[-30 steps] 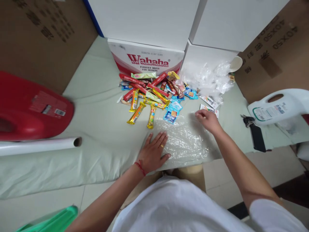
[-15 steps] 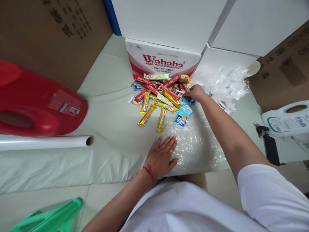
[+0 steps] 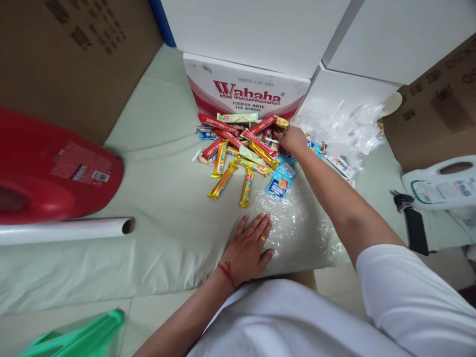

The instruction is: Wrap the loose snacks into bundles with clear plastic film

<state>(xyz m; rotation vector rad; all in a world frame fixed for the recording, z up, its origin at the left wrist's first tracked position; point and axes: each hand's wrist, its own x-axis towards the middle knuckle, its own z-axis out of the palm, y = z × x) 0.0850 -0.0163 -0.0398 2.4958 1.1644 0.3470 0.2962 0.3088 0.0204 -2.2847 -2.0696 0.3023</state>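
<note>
My left hand (image 3: 248,248) lies flat, palm down and fingers stretched, at the left edge of a clear plastic bag (image 3: 293,233) on the table. My right hand (image 3: 293,140) reaches into the right side of a pile of wrapped snacks, its fingers curled and partly hidden; what they grip I cannot make out. Red wrapped bars (image 3: 219,124) and a pale green one (image 3: 238,118) are heaped at the back. Several yellow bars lie in front, one yellow bar (image 3: 246,188) nearest my left hand. A blue snack packet (image 3: 278,186) rests below my right wrist.
A Wahaha carton (image 3: 247,89) stands behind the pile. Crumpled clear plastic (image 3: 342,126) lies to its right. On the left are a red jug (image 3: 74,173) and a white roll (image 3: 67,230). At right are a white jug (image 3: 442,183), keys and a black phone (image 3: 416,230).
My right hand has moved slightly left and deeper into the snack pile, uncovering blue packaging to its right. My left hand stays flat in place. The view has shifted a little.
</note>
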